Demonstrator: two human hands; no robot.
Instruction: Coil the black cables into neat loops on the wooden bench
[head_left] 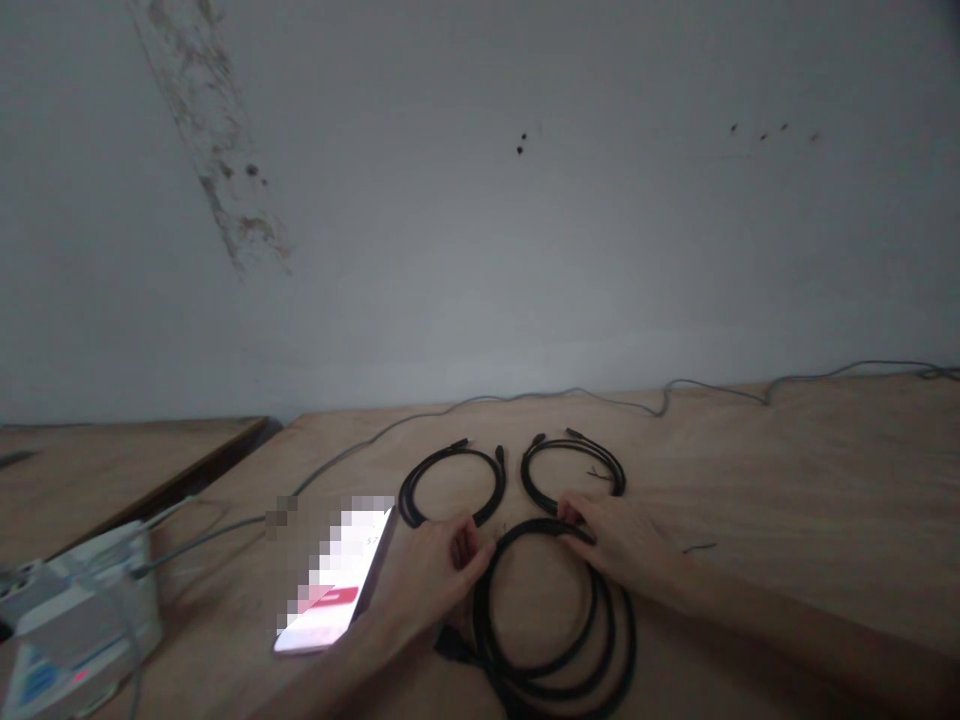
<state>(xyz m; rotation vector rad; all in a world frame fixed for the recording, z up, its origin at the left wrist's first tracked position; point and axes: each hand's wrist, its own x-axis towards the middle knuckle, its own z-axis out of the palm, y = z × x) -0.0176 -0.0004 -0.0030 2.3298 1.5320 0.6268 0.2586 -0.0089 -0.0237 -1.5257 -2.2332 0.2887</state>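
A coiled black cable point(626, 640) with several loops lies in the foreground, its dark connector point(454, 645) at the lower left. My right hand point(626, 545) has its thumb and fingers closed around the upper right of this coil. At the coil's upper left, my left hand point(435, 560) has loosely curled fingers, with a gap between thumb and fingers. Its thumb tip reaches the cable's edge, and nothing shows in its grasp. Behind the hands lie two smaller black coiled cables, one on the left point(502, 490) and one on the right point(621, 470).
A lit phone point(330, 600), partly pixelated, lies left of my left hand. A white power strip point(90, 610) sits at the lower left. A thin grey cord point(480, 398) runs along the wooden table point(810, 470) near the wall. A short dark tie point(699, 548) lies at right.
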